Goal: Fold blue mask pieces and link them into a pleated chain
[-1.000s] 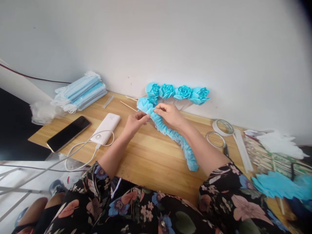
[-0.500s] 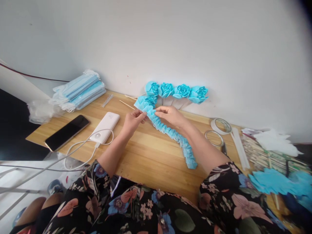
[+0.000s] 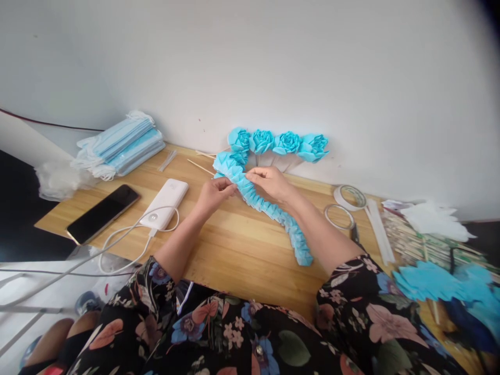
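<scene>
Now both hands [image 3: 213, 196] [image 3: 270, 182] pinch blue ruffle [image 3: 265, 207]; tape roll [image 3: 342, 201] print blurred.

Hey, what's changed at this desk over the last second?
Very little: everything sits slightly further left in view, apparently from head movement. The left hand and right hand still pinch the pleated blue strip. Blue roses, smartphone and power bank stayed put.

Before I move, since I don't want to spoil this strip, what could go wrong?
The left hand and right hand hold the pleated blue strip near its upper end, so a tug might tear it. Its lower end lies beside the right forearm, which could drag it. The white cable loops by the left forearm and might snag.
</scene>
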Demonstrator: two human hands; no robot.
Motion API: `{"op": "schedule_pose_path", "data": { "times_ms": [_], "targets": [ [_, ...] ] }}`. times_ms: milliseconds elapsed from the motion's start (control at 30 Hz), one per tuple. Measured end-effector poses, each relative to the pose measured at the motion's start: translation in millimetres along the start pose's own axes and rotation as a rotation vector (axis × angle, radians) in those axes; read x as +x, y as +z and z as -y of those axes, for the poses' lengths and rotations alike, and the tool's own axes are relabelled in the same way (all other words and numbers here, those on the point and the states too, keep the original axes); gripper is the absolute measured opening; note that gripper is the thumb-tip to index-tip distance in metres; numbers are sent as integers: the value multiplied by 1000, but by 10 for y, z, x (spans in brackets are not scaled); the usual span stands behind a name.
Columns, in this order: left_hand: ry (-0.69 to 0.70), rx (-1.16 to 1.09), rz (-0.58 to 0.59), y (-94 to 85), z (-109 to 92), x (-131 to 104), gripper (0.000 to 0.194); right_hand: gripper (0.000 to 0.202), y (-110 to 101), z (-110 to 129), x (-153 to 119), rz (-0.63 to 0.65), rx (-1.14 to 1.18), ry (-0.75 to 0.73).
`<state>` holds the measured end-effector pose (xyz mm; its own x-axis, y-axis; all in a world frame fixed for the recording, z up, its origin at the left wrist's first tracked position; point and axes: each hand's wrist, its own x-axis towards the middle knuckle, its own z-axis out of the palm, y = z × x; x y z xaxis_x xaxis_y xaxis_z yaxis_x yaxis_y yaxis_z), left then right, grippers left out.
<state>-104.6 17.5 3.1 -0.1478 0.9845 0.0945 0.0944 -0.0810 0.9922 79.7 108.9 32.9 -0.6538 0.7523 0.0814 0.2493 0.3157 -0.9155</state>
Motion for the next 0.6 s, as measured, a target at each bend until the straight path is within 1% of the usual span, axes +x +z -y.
{"op": "schedule_pose_path", "data": {
  "times_ms": [67, 133, 200, 267, 333, 400, 533, 600],
  "targets": [
    [-2, -26, -18, 2, 15, 5, 29, 40, -23, -27, -6, 14, 30, -20],
    [6, -43, -34, 1, 20, 7, 28, 39, -46, -60, -19, 64, 78, -30],
    [15, -48, -51, -1, 22, 9, 27, 36, -58, -100, -39, 135, 128, -8],
    [21, -43, -59, -3, 23, 10, 26, 34, -54, -142, -60, 170, 154, 37],
    [29, -29, -59, -5, 20, 11, 27, 33, -36, -177, -72, 151, 130, 74],
    [38, -9, -44, -8, 11, 12, 30, 35, -14, -197, -73, 99, 72, 75],
    [52, -21, 33, -16, -17, 9, 50, 38, 19, -169, -60, 43, 6, 18],
    [39, 10, 77, -16, -27, -3, 55, 38, 31, -128, -69, 36, -5, 9]
  ]
}}
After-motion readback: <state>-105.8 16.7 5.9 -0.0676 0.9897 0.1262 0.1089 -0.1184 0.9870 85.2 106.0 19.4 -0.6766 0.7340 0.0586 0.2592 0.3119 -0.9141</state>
